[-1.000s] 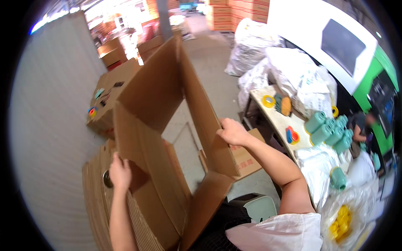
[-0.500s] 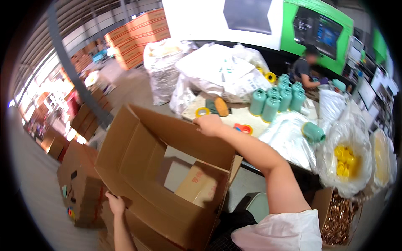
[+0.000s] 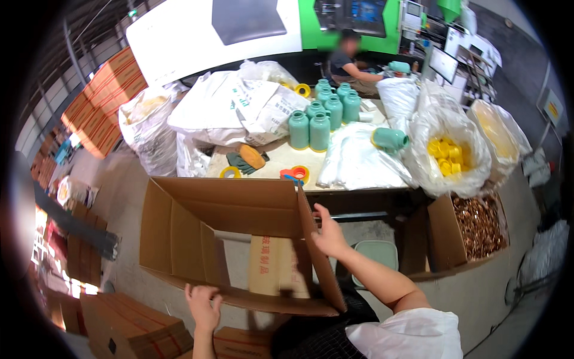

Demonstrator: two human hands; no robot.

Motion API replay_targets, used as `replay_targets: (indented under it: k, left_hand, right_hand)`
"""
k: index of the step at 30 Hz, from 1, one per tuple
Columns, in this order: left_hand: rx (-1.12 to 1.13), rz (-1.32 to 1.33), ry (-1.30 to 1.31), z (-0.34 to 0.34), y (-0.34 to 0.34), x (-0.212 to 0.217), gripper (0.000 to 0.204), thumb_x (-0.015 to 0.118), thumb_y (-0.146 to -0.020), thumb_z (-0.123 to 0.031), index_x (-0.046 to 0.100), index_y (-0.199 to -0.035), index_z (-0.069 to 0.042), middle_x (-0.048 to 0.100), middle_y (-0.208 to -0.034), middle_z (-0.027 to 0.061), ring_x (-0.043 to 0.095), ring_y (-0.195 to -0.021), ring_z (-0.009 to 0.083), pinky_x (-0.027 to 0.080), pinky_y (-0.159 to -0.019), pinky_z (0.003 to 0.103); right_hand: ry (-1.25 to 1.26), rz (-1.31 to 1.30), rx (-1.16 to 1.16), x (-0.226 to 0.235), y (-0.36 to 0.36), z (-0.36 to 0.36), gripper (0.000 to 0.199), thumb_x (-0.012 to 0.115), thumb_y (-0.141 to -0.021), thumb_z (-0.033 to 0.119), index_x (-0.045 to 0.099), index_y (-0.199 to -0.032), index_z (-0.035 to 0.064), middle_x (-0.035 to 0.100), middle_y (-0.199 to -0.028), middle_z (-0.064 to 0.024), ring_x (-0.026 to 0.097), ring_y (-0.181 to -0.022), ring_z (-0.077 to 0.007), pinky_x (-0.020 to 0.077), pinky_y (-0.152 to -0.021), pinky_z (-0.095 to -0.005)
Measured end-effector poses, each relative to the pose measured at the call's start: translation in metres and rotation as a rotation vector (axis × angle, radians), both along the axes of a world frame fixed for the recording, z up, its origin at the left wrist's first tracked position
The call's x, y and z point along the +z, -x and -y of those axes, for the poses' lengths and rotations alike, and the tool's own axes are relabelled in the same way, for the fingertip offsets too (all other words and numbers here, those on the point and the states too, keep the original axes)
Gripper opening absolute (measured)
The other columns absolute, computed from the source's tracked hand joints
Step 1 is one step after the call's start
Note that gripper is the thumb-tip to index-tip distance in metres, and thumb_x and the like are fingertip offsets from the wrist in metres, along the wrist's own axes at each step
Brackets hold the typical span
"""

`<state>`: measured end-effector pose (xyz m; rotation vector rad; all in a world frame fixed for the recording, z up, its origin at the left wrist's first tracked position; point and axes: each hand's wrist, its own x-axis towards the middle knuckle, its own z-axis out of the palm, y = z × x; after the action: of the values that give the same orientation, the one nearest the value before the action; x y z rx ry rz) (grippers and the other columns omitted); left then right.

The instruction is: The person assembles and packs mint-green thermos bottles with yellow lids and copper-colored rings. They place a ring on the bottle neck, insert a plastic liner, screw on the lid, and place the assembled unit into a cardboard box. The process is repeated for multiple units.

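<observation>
An open cardboard box (image 3: 239, 206) is in front of me, its walls unfolded into a frame with the floor visible through it. My left hand (image 3: 204, 306) hooks its fingers over the near wall's edge. On the other side, my right hand (image 3: 329, 234) rests against the outside of the right wall, fingers apart. Beneath the frame, a flat brown carton (image 3: 272, 263) with red print shows through the opening.
Beyond the box is a table with green bottles (image 3: 320, 130), tape rolls (image 3: 302, 173), a glove (image 3: 242, 163) and plastic sheets (image 3: 362, 157). At right are a bag of yellow caps (image 3: 447, 157) and a carton of coppery pieces (image 3: 478, 227). Folded cartons (image 3: 134, 326) lie lower left. A person (image 3: 353, 63) sits behind.
The box has turned and levelled out. My right hand has left its far edge for the right wall; my left hand has shifted right along the near side. My view has swung right.
</observation>
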<state>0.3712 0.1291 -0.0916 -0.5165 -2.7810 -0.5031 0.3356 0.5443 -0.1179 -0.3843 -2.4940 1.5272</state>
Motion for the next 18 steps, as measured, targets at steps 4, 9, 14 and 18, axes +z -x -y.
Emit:
replay_targets:
  k: [4,9,14,18]
  left_hand:
    - [-0.307,-0.031,0.224,0.019,-0.011,0.018,0.026,0.081,-0.072,-0.030,0.067,-0.083,-0.011,0.058,-0.078,0.0051,0.058,-0.086,0.0256,0.041,-0.090,0.043]
    - [-0.461,-0.052,0.201,0.025,-0.026,0.021,0.030,0.084,-0.068,-0.032,0.063,-0.076,-0.013,0.056,-0.073,0.0027,0.056,-0.073,0.0247,0.041,-0.070,0.039]
    - [-0.460,0.074,0.139,0.017,-0.071,-0.010,0.021,0.078,-0.074,-0.031,0.061,-0.076,-0.018,0.056,-0.075,0.0006,0.058,-0.073,0.0224,0.044,-0.063,0.038]
    - [-0.487,-0.043,0.148,-0.008,-0.074,-0.046,0.013,0.069,-0.076,-0.028,0.060,-0.082,-0.020,0.053,-0.075,-0.0008,0.059,-0.074,0.0198,0.045,-0.059,0.038]
  right_hand:
    - [-0.059,-0.102,-0.207,-0.008,0.001,-0.011,0.047,0.061,-0.077,0.004,0.066,-0.123,0.0026,0.071,-0.107,-0.0215,0.069,-0.102,-0.0370,0.0546,-0.089,-0.0411]
    - [-0.039,-0.220,-0.302,-0.010,0.001,-0.067,0.044,0.060,-0.079,0.000,0.067,-0.122,0.0016,0.072,-0.114,-0.0183,0.071,-0.106,-0.0285,0.0539,-0.091,-0.0341]
    - [-0.352,-0.052,-0.486,0.008,0.010,-0.055,0.044,0.059,-0.078,-0.001,0.067,-0.121,0.0044,0.072,-0.107,-0.0189,0.070,-0.102,-0.0322,0.0534,-0.090,-0.0389]
    - [-0.531,-0.162,-0.315,-0.039,0.051,-0.002,0.047,0.055,-0.077,-0.002,0.059,-0.123,0.0035,0.066,-0.115,-0.0215,0.063,-0.106,-0.0414,0.0504,-0.093,-0.0476]
